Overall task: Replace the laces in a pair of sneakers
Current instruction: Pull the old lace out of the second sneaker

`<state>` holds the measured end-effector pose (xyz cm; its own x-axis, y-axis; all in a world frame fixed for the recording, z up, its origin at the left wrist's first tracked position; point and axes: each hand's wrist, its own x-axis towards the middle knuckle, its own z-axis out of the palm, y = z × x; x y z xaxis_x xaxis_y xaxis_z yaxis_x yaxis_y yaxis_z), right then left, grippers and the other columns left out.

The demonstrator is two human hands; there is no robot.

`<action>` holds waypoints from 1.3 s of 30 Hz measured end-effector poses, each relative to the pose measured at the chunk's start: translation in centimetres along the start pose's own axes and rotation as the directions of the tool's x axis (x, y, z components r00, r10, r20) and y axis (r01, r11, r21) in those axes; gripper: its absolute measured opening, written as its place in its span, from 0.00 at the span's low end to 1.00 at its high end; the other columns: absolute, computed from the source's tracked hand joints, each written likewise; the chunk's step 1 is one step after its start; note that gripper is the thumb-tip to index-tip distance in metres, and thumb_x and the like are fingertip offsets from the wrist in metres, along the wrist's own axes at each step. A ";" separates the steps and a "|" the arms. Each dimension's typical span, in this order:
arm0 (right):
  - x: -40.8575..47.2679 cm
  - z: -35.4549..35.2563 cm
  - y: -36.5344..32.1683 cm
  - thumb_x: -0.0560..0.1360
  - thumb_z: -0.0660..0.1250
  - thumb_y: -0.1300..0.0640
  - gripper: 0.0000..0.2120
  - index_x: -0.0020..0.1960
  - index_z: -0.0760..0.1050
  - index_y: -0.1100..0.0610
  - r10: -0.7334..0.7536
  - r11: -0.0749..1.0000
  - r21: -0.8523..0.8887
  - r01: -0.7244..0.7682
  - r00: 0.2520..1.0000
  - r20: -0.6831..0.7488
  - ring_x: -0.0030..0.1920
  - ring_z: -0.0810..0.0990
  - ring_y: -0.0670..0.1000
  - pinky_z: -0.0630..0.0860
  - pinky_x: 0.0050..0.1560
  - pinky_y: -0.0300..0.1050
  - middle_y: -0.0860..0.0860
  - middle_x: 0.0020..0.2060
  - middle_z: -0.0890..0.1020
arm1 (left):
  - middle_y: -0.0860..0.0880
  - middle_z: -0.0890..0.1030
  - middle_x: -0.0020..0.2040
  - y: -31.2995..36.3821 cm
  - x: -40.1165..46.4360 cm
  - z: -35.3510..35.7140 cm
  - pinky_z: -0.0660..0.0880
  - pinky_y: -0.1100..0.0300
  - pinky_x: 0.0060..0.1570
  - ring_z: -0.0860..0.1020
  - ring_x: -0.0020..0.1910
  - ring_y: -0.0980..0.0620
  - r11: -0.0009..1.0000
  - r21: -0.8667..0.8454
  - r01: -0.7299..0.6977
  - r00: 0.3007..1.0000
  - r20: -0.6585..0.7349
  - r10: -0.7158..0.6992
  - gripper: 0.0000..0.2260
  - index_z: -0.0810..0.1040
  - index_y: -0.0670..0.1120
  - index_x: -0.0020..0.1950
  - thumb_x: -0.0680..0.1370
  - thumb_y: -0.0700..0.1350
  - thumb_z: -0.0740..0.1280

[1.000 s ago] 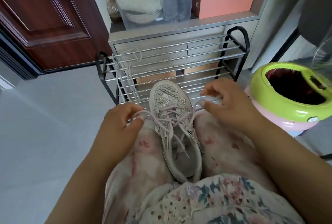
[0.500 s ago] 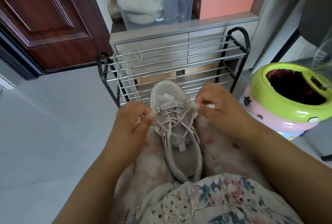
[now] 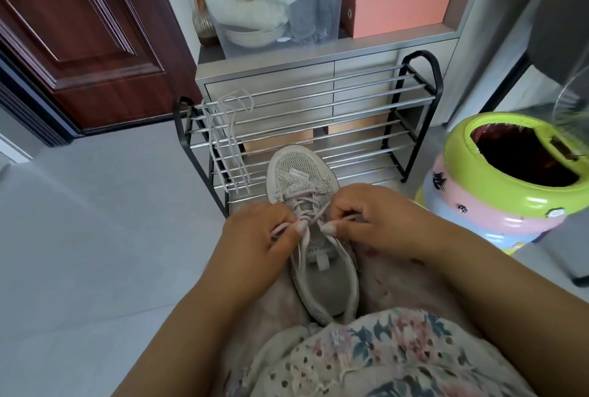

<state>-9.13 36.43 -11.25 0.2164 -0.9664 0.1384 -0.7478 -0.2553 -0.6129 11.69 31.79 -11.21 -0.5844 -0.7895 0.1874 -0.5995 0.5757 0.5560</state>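
Left to right: bare grey floor [image 3: 79, 253] lies open beside my left hand [image 3: 255, 234], whose fingers pinch the pale pink lace [image 3: 304, 205] at the sneaker [image 3: 314, 237]'s throat; my right hand [image 3: 379, 218] pinches the other strand just beside it. The sneaker rests lengthwise between my knees, toe at the metal shoe rack [image 3: 350, 129]. A spare lace [image 3: 228, 141] hangs on the rack's left end, dark door [image 3: 79, 30] behind, green-rimmed bin [image 3: 510, 186] near my right arm.
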 end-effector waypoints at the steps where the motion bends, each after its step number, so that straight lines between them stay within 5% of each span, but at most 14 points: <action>1: -0.1 0.0 -0.1 0.74 0.67 0.47 0.11 0.36 0.72 0.50 0.015 0.999 0.046 -0.014 1.000 -0.016 0.38 0.73 0.44 0.68 0.39 0.37 0.46 0.34 0.75 | 0.55 0.75 0.34 0.2 -0.2 0.2 0.67 0.60 0.36 0.73 0.37 0.58 0.998 -0.051 0.034 0.999 -0.006 -0.034 0.12 0.74 0.53 0.36 0.78 0.55 0.61; 4: -0.2 0.3 -0.3 0.75 0.68 0.53 0.11 0.37 0.74 0.57 0.080 0.989 0.133 -0.067 0.992 -0.093 0.37 0.73 0.46 0.68 0.38 0.37 0.48 0.35 0.76 | 0.53 0.78 0.34 0.8 -0.5 0.2 0.69 0.59 0.35 0.75 0.35 0.58 0.963 -0.204 0.176 0.981 -0.049 -0.190 0.11 0.75 0.50 0.37 0.79 0.48 0.63; 8: -0.3 0.6 -0.2 0.76 0.66 0.54 0.11 0.39 0.75 0.60 0.225 0.966 0.164 -0.201 0.963 -0.147 0.32 0.70 0.44 0.66 0.32 0.36 0.50 0.30 0.76 | 0.53 0.84 0.37 1.4 -0.2 -0.4 0.74 0.61 0.32 0.81 0.34 0.59 0.784 -0.523 0.335 0.902 -0.061 -0.427 0.10 0.77 0.41 0.42 0.79 0.40 0.58; 14: -0.4 0.8 -0.5 0.77 0.64 0.57 0.13 0.34 0.69 0.55 0.291 0.953 0.153 -0.261 0.929 -0.228 0.31 0.72 0.41 0.66 0.32 0.32 0.46 0.27 0.73 | 0.48 0.83 0.33 1.2 -0.5 -1.2 0.75 0.59 0.29 0.80 0.31 0.57 0.771 -0.565 0.295 0.914 -0.068 -0.399 0.08 0.72 0.33 0.37 0.75 0.34 0.59; 18: 0.2 -0.3 -0.9 0.79 0.57 0.67 0.12 0.37 0.65 0.60 0.471 0.725 0.667 -0.170 0.829 -0.301 0.31 0.83 0.57 0.80 0.31 0.52 0.54 0.26 0.79 | 0.48 0.82 0.31 0.8 -0.4 -1.7 0.74 0.66 0.27 0.78 0.27 0.58 0.788 -0.568 0.237 0.935 -0.086 -0.344 0.08 0.74 0.31 0.37 0.75 0.32 0.60; 20: 0.0 -1.4 -1.0 0.75 0.60 0.69 0.10 0.36 0.65 0.62 0.375 0.798 0.591 -0.119 0.866 -0.332 0.31 0.83 0.56 0.80 0.32 0.54 0.55 0.26 0.79 | 0.46 0.83 0.32 0.7 -0.6 -2.1 0.76 0.63 0.30 0.80 0.29 0.54 0.788 -0.578 0.210 0.956 -0.046 -0.289 0.08 0.76 0.33 0.36 0.73 0.35 0.63; 23: -0.7 -1.8 -1.2 0.65 0.64 0.62 0.04 0.33 0.70 0.55 0.141 0.943 0.314 -0.107 0.986 -0.089 0.33 0.76 0.48 0.73 0.36 0.46 0.49 0.30 0.77 | 0.40 0.84 0.37 0.1 -0.7 -3.0 0.77 0.56 0.39 0.82 0.38 0.43 0.711 -0.670 0.214 0.976 0.168 -0.135 0.14 0.80 0.41 0.35 0.70 0.51 0.62; 26: -0.4 -1.9 -1.1 0.68 0.66 0.48 0.07 0.36 0.75 0.51 0.160 0.959 0.247 -0.141 0.985 -0.061 0.34 0.74 0.42 0.71 0.39 0.42 0.45 0.33 0.78 | 0.36 0.83 0.39 0.2 0.0 -3.4 0.78 0.57 0.36 0.83 0.36 0.41 0.562 -0.703 0.436 0.900 0.352 -0.258 0.32 0.81 0.40 0.42 0.76 0.67 0.55; 29: 0.8 -1.9 -1.3 0.74 0.68 0.50 0.08 0.39 0.78 0.53 0.197 0.970 0.180 -0.163 0.962 -0.191 0.35 0.76 0.44 0.72 0.41 0.44 0.48 0.34 0.80 | 0.44 0.84 0.36 0.7 1.0 -2.5 0.75 0.58 0.32 0.80 0.30 0.50 0.705 -0.546 0.453 0.890 0.224 -0.398 0.18 0.81 0.42 0.43 0.81 0.52 0.58; 32: 1.8 -0.9 -1.7 0.76 0.66 0.51 0.08 0.43 0.79 0.54 0.208 0.976 0.081 -0.200 0.973 -0.100 0.36 0.76 0.45 0.69 0.38 0.36 0.48 0.36 0.80 | 0.50 0.82 0.33 0.9 1.5 -1.2 0.76 0.57 0.29 0.80 0.29 0.54 0.841 -0.403 0.360 0.932 0.130 -0.337 0.10 0.81 0.47 0.40 0.79 0.49 0.65; 35: 2.0 -0.2 -1.6 0.74 0.68 0.51 0.05 0.43 0.78 0.52 0.243 0.970 0.016 -0.243 0.969 -0.036 0.32 0.73 0.41 0.65 0.33 0.32 0.46 0.34 0.79 | 0.54 0.79 0.28 0.6 1.8 -0.2 0.73 0.59 0.28 0.78 0.28 0.57 0.887 -0.320 0.334 0.943 0.109 -0.315 0.07 0.80 0.48 0.39 0.76 0.49 0.69; 39: 2.0 0.2 -1.3 0.70 0.74 0.52 0.06 0.40 0.77 0.51 0.317 0.935 0.166 -0.314 0.948 0.012 0.23 0.71 0.39 0.64 0.26 0.30 0.45 0.25 0.75 | 0.56 0.76 0.26 0.3 1.9 0.5 0.69 0.66 0.26 0.73 0.24 0.62 0.884 -0.340 0.321 0.947 0.096 -0.308 0.06 0.79 0.49 0.38 0.73 0.47 0.72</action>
<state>-7.62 34.84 -10.33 -0.0238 -0.9971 -0.0722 -0.6626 0.0698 -0.7457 10.11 30.55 -11.07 -0.4213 -0.9041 -0.0712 -0.5318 0.1827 0.8269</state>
